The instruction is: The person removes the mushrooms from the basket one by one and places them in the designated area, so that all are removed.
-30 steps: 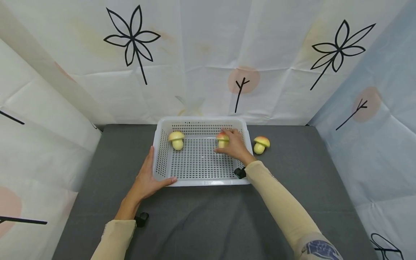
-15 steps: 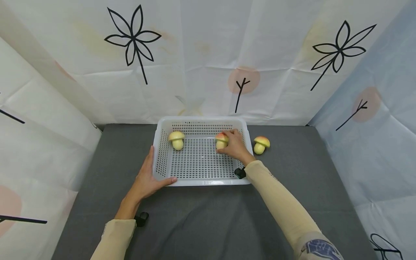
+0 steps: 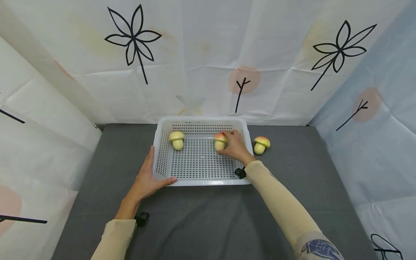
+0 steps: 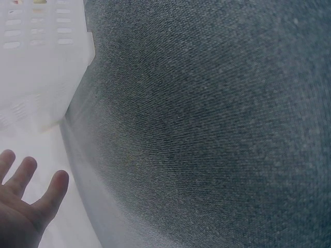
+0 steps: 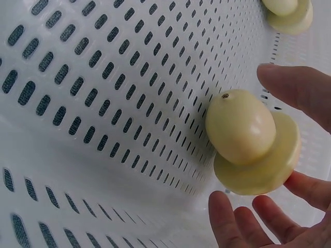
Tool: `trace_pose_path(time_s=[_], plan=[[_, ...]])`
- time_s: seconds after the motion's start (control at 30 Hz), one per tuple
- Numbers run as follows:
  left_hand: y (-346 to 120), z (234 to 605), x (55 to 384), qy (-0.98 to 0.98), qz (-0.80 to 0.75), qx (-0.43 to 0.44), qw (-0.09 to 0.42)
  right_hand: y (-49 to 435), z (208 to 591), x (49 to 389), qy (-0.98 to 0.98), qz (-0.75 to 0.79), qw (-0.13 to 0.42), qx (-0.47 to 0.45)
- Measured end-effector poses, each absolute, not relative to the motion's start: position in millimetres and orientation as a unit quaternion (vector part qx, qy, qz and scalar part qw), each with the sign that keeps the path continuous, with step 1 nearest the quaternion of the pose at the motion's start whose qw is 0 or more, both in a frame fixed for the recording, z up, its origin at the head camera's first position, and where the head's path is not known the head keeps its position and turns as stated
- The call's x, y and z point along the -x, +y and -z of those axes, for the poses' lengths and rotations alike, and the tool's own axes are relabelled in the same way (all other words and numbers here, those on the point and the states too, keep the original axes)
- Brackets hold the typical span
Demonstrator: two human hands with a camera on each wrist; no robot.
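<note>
A white perforated plastic basket [image 3: 203, 183] stands on the grey cloth. Inside it on the right is a toy mushroom [image 3: 219, 144] with a red-tinged yellow cap. My right hand [image 3: 235, 146] reaches over this mushroom; in the right wrist view a finger touches its cap [image 5: 282, 155] while the thumb [image 5: 295, 85] stands apart from it. Another, plain yellow mushroom [image 3: 177, 141] sits at the basket's left. A red-and-yellow mushroom [image 3: 260, 145] lies on the cloth outside, by the right wall. My left hand [image 3: 147, 182] rests straight fingers along the basket's left side, thumb at the front rim.
Grey cloth [image 3: 201, 224] covers the table in front of the basket and to both sides. White printed fabric [image 3: 201, 54] hangs right behind the basket, with more fabric walls at left and right. Black camera mounts sit on both wrists.
The mushroom by my right hand has shifted slightly left in the basket, away from the palm. The left hand, the basket and the other mushrooms stay where they were.
</note>
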State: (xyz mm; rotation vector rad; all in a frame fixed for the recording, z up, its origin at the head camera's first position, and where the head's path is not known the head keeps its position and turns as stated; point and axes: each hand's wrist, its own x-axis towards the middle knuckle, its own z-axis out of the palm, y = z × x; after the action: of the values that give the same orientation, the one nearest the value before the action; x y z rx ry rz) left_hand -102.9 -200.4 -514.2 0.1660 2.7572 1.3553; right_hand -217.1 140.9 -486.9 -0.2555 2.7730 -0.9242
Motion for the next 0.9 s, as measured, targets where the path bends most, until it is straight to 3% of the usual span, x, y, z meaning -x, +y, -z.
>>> trace_pose_path(time_s=[0.47, 0.9], plan=[[-200, 514, 104, 0.896, -0.440, -0.051, 0.034, 139, 489, 221, 0.943, 0.280, 0.146, 0.107], [-200, 516, 103, 0.895, -0.443, -0.050, 0.032, 138, 490, 231, 0.943, 0.283, 0.138, 0.104]])
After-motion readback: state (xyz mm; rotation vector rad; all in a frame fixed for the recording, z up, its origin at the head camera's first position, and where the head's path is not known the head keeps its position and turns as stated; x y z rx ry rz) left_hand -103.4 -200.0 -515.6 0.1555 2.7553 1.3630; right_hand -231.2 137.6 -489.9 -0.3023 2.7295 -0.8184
